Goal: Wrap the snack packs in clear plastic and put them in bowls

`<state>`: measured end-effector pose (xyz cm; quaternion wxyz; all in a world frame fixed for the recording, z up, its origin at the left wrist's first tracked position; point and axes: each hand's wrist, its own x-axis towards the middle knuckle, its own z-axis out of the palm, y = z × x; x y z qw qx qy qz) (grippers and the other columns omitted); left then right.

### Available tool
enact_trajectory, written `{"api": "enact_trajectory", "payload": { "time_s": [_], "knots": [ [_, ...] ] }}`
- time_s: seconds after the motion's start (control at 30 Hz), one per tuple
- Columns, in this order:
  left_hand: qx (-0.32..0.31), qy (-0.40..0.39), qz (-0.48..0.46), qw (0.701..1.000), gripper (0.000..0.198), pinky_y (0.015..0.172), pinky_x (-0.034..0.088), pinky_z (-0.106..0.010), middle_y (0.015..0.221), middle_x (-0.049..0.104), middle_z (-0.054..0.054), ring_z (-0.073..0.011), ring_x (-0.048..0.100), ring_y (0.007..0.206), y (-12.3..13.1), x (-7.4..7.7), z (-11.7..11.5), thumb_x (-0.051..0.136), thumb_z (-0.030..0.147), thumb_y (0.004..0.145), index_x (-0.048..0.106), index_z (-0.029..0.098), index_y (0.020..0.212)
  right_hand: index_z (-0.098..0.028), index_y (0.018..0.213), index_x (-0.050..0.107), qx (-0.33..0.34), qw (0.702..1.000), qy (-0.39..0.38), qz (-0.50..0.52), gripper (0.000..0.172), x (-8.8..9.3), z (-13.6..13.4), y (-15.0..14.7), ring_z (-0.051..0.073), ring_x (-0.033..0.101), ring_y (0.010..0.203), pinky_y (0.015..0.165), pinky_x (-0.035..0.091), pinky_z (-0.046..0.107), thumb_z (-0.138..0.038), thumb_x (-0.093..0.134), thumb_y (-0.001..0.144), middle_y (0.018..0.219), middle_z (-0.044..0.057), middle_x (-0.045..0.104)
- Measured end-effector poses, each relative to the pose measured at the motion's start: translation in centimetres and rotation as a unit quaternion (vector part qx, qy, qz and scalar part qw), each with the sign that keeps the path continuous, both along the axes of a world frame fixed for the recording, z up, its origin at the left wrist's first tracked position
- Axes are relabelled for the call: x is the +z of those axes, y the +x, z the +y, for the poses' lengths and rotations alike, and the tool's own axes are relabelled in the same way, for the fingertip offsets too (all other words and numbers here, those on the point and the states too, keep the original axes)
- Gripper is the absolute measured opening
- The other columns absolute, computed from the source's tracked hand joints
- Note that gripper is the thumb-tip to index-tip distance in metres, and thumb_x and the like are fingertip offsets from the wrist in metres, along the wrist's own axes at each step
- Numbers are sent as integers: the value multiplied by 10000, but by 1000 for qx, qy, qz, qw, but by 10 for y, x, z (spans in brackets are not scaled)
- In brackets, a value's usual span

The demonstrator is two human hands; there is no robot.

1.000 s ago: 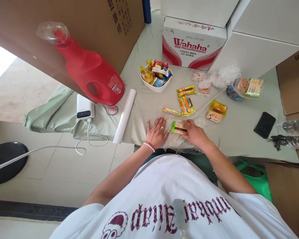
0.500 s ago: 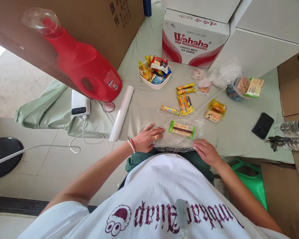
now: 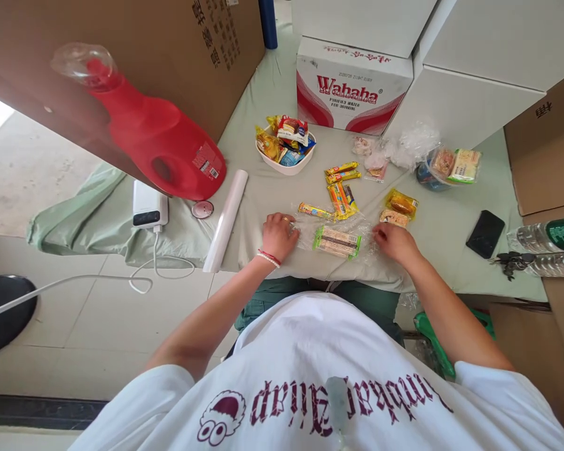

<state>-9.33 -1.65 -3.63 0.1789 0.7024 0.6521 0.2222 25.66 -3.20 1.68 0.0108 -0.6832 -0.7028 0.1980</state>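
A wrapped snack bar with green ends (image 3: 337, 242) lies flat on the table, with clear cling film (image 3: 305, 237) under and over it. My left hand (image 3: 279, 238) is at the film's left edge, fingers bent and closed on it. On the opposite side, my right hand (image 3: 396, 243) pinches the film's right edge. Just beyond the film are a yellow snack stick (image 3: 316, 211) and several more yellow-wrapped sticks (image 3: 342, 199). A small wrapped pastry (image 3: 395, 217) sits just past my right fingers, beside a yellow packet (image 3: 401, 203).
A film roll (image 3: 225, 220), white power bank (image 3: 149, 205) and red bottle (image 3: 169, 144) are on the left. Behind are a snack bowl (image 3: 286, 164) and a Wahaha box (image 3: 352, 91). To the right are a phone (image 3: 485, 233), keys (image 3: 512, 263) and plastic bottles (image 3: 529, 239).
Both hands have moved away from me, bringing the film's near edge up over the snack bar. My left hand went from spread flat to bent fingers.
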Motion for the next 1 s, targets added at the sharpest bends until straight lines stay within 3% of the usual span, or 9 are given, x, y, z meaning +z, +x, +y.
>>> {"api": "enact_trajectory", "payload": {
  "time_s": [0.1,0.23,0.33,0.43,0.53,0.7,0.83,0.9,1.0],
  "knots": [
    [37,59,-29,997,325,1053,434,-516,1191,646,-157,-349,545,1201,-3,1,-14,637,248,786,662,177,1102,-140,1328,672,40,994,106,-3,426,10,26,-25,306,606,1077,924,478,397,-286,514,960,1156,154,703],
    [71,172,-33,982,409,1072,377,-534,1222,632,-161,-350,539,1219,-8,10,-48,599,171,747,650,178,1152,-98,1544,465,118,987,110,12,650,4,54,-69,360,509,1234,1054,428,464,-305,592,940,1373,195,620],
    [-46,204,6,978,373,1018,369,-508,1176,711,-107,-325,589,1158,4,18,-74,580,177,809,712,251,1150,-102,1555,439,121,990,71,-6,680,-5,66,-93,366,496,1236,1033,433,478,-257,628,920,1344,205,640],
    [-215,159,47,962,511,947,386,-453,1309,730,-51,-283,611,1165,30,24,-84,537,149,872,683,331,1326,-128,1379,620,111,993,41,-19,436,-3,68,-101,340,532,1168,988,442,434,-216,588,953,1161,181,717],
    [-252,96,87,959,596,883,406,-437,1492,632,-36,-273,615,1166,54,27,-76,491,107,904,603,312,1452,-149,1174,731,130,991,33,-18,287,12,59,-97,298,588,1075,910,441,364,-240,512,1012,1070,149,739],
    [-228,44,78,969,518,871,453,-459,1474,644,-58,-283,650,1066,66,16,-60,520,123,901,671,268,1374,-218,1350,694,239,970,37,-15,377,29,9,-84,246,607,997,813,399,305,-253,465,1053,1079,117,711],
    [-198,42,-95,975,400,917,514,-445,1300,746,-65,-253,687,1034,48,-3,-62,526,103,834,778,242,1111,-360,1564,496,289,956,-39,-30,528,14,-31,-80,211,578,956,733,357,273,-208,441,1061,1111,83,668],
    [-128,55,-228,964,327,949,534,-423,1195,773,-58,-231,700,1035,33,-11,-60,495,129,850,776,236,980,-370,1574,478,290,955,-42,-33,577,3,-39,-81,212,562,997,756,360,269,-147,433,1043,1145,84,647],
    [76,79,-330,938,287,994,526,-418,1094,758,-64,-229,685,1068,13,-14,-45,447,242,938,732,226,969,-358,1541,530,283,958,-27,-28,595,-6,-42,-87,227,556,1030,799,386,283,-98,440,1013,1162,93,641]
  ]
}}
